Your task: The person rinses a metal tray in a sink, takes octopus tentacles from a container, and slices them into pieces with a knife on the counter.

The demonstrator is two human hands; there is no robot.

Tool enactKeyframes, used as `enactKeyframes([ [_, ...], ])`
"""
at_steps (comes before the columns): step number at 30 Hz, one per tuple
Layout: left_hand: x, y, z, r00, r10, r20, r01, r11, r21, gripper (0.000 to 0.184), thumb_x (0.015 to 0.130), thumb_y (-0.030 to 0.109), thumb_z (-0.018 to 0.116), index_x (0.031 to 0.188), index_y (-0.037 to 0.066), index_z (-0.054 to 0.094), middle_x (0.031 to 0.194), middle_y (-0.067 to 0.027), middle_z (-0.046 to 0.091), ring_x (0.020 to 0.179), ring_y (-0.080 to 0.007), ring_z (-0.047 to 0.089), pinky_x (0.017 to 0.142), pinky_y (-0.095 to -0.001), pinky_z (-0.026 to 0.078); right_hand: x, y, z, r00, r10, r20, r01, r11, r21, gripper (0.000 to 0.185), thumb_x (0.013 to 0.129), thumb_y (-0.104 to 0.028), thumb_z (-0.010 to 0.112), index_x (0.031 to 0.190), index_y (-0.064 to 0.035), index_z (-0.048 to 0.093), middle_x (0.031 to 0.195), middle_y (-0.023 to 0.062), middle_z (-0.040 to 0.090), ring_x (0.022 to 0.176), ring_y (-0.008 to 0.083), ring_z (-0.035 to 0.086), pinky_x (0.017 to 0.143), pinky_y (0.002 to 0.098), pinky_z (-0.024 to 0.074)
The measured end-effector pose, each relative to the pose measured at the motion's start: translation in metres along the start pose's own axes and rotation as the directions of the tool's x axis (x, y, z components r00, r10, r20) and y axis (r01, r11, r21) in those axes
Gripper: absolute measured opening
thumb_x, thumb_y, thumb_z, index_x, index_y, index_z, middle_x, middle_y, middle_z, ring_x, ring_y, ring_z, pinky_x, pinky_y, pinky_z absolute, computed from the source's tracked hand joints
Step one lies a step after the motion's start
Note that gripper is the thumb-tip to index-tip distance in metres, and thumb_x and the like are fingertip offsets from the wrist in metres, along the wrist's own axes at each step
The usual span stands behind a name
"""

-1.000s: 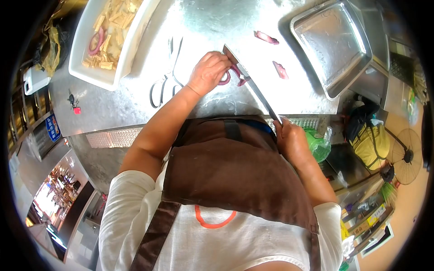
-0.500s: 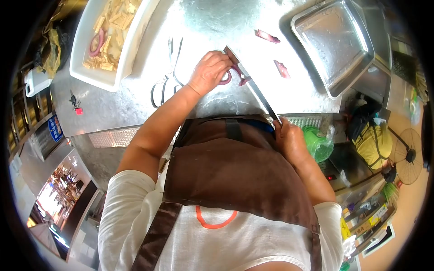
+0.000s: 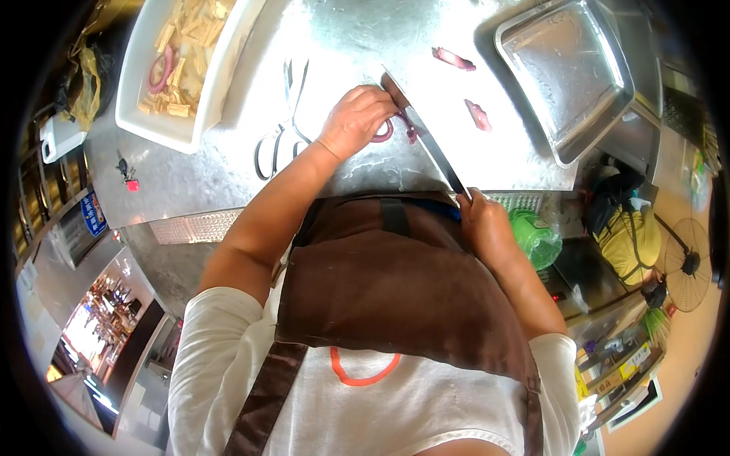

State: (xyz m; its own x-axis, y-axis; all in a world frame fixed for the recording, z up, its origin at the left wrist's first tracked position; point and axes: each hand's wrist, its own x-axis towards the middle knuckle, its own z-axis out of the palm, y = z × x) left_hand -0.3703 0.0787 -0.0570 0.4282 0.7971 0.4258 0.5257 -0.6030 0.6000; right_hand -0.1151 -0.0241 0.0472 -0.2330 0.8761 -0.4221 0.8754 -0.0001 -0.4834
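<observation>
My right hand [image 3: 487, 223], at the near edge of the metal table, is wrapped round the handle of a long knife [image 3: 436, 154]. The blade slants away to the upper left, its far end close to the fingertips of my left hand [image 3: 359, 120]. Those fingers are bent and pressed down on a curled, purplish-red strip of meat [image 3: 386, 132], partly hidden beneath them. A bit of the meat shows right beside the blade. Two cut pieces, one meat piece [image 3: 454, 59] and another meat piece [image 3: 478, 115], lie to the right of the knife.
Scissors [image 3: 286, 125] rest left of my left hand. A white tub [image 3: 213, 91] at the upper left holds pale yellowish sticks and a reddish curled piece. On the right stands a shallow metal tray [image 3: 559, 152]. A small red-tagged item [image 3: 132, 185] lies near the table's left edge.
The knife has shifted slightly, its far end a little farther up and its blade seen more edge-on. My left hand still presses the meat in nearly the same place.
</observation>
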Motion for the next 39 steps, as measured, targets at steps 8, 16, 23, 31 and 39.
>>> enactKeyframes([
  [8,-0.001,0.003,0.002,1.0,-0.005,0.016,0.005,1.0,-0.016,0.018,0.07,0.001,0.068,0.088,0.006,0.067,0.094,-0.0048,0.061,0.093,-0.0241,0.058,0.083,-0.0345,0.049,0.037,-0.017,0.007,0.997,-0.036,-0.064,0.04,0.997,0.072,0.021,0.091,-0.015,0.054,0.084,0.0044,0.056,0.067,0.0283,0.059,0.063,0.045,0.06,0.059,0.0511,0.0477],
  [16,-0.002,0.0,0.001,1.0,-0.003,0.008,0.003,0.999,-0.04,0.017,0.074,0.002,0.07,0.09,0.005,0.066,0.095,-0.0084,0.061,0.095,-0.0273,0.059,0.082,-0.0364,0.048,0.002,0.018,-0.002,0.986,0.137,-0.098,-0.129,0.989,0.077,0.022,0.09,-0.015,0.056,0.087,0.0062,0.061,0.073,0.0297,0.06,0.07,0.0453,0.06,0.063,0.0512,0.0473],
  [23,0.003,-0.002,0.004,0.993,-0.102,-0.061,0.1,0.994,-0.037,0.028,0.076,0.006,0.07,0.101,0.003,0.059,0.104,-0.0122,0.058,0.097,-0.0315,0.056,0.082,-0.0385,0.047,0.009,0.021,-0.025,0.938,0.149,-0.312,-0.146,0.989,0.035,0.019,0.09,-0.013,0.056,0.097,0.0026,0.063,0.081,0.027,0.063,0.076,0.0436,0.061,0.066,0.0474,0.0492],
  [31,0.033,-0.03,-0.014,0.908,-0.385,-0.164,0.418,0.862,0.287,0.032,0.075,0.019,0.073,0.102,0.006,0.06,0.11,-0.013,0.056,0.093,-0.0309,0.055,0.082,-0.0395,0.043,-0.002,0.023,-0.032,0.912,0.219,-0.346,-0.155,0.967,0.204,0.023,0.09,-0.013,0.057,0.101,0.0052,0.062,0.082,0.0285,0.062,0.076,0.0437,0.062,0.066,0.0453,0.0488],
  [39,0.051,-0.037,-0.06,0.847,-0.334,-0.413,0.413,0.903,0.116,0.026,0.089,0.017,0.061,0.111,0.003,0.059,0.114,-0.0128,0.058,0.099,-0.0251,0.059,0.082,-0.0343,0.048,-0.037,0.061,-0.031,0.937,-0.053,-0.345,0.073,0.996,0.046,0.015,0.085,-0.01,0.063,0.096,-0.0003,0.064,0.081,0.0213,0.064,0.073,0.0383,0.063,0.063,0.0414,0.05],
])
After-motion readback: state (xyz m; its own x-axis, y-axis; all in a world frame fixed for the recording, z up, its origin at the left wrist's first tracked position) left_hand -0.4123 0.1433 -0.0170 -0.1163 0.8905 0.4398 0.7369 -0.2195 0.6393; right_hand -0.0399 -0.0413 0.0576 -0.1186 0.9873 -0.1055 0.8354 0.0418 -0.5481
